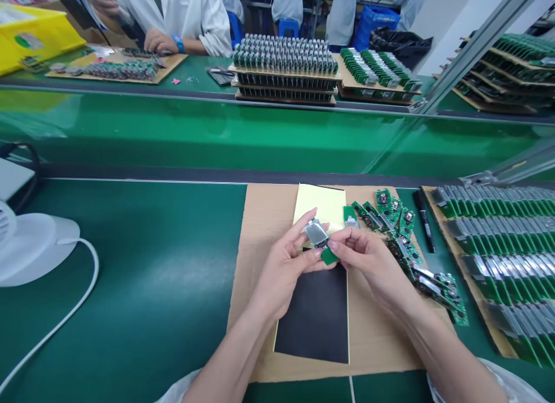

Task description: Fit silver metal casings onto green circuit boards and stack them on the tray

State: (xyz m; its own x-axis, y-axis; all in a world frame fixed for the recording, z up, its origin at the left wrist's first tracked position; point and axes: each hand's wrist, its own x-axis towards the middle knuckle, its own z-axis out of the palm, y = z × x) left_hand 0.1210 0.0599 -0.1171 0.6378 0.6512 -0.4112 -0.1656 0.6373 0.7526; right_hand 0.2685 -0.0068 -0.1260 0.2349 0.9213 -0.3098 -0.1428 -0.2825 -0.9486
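Between both hands is a small green circuit board with a silver display [316,233], held above the cardboard. My left hand [291,252] has its thumb and fingers closed around the board's left side and lower edge. With thumb and forefinger, my right hand [358,246] pinches the board's right side near the display's lower edge. Beneath the hands lies a black sheet [313,316], with a pale yellow sheet [318,202] behind it. Another green board with a silver part [350,215] rests just beyond my right hand. Loose green circuit boards [405,221] are heaped to its right.
The cardboard [260,247] covers the middle of the green bench [143,299]. A black marker [424,221] lies beside a rack of boards [498,264] at right. A white device [39,247] with a cable stands left. Across the divider, a co-worker's hand [161,41] rests near parts.
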